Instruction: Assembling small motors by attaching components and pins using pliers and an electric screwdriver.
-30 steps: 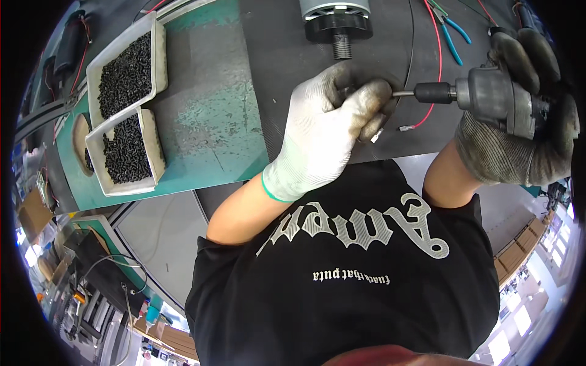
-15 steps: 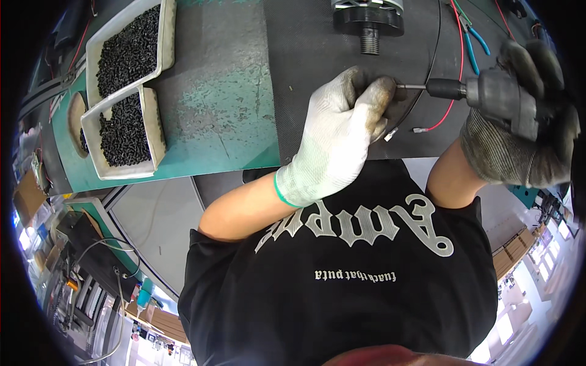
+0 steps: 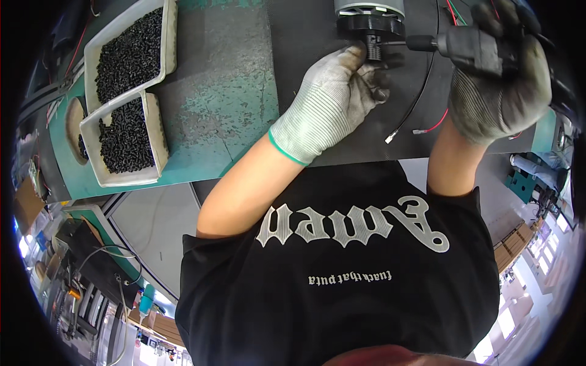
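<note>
My right hand (image 3: 500,85), in a dark grey glove, is wrapped round a power screwdriver (image 3: 473,49). Its thin bit (image 3: 394,43) points left and reaches the side of a threaded shaft (image 3: 373,49). This shaft sticks out toward me from a motor (image 3: 370,18) with a silver body and a black collar. My left hand (image 3: 332,91), in a whitish glove with darkened fingertips, is closed, its fingers curled at the left of the shaft and just below its end. Whatever is between those fingers is hidden.
Two white trays (image 3: 160,125) of small black screws (image 3: 127,137) stand at the left, beside a round shallow dish (image 3: 74,128). A black cable (image 3: 421,91) and a red wire (image 3: 438,126) with metal terminals lie across the dark mat (image 3: 305,36).
Both hands have moved away from me, up to the motor. The screwdriver has shifted left and its bit now meets the shaft. The right hand covers the blue-handled pliers seen earlier.
</note>
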